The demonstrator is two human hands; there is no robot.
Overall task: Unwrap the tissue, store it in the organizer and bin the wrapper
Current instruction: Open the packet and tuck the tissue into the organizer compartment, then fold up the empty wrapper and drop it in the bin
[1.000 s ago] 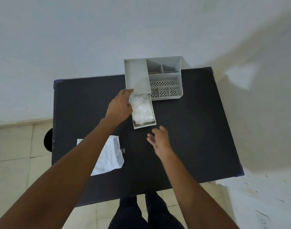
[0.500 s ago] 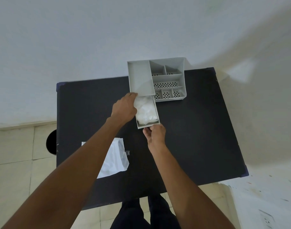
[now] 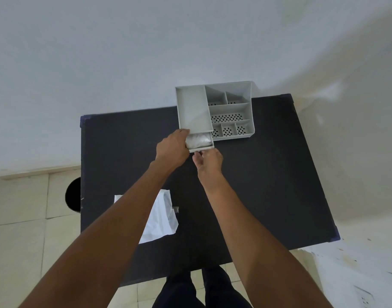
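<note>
A grey organizer stands at the far edge of the black table. Its drawer sticks out a short way at the front left, with the white tissue lying inside. My left hand rests against the drawer's left side and the organizer's corner, fingers curled over the edge. My right hand pinches the drawer's front edge from below. The white plastic wrapper lies flat on the table near me, partly hidden under my left forearm.
A round black bin stands on the tiled floor just left of the table. A white wall rises behind the table. My legs show below the table's near edge.
My right hand moved up to the drawer front and took hold of it. The drawer has slid most of the way into the organizer, so less tissue shows. My left hand stayed beside it.
</note>
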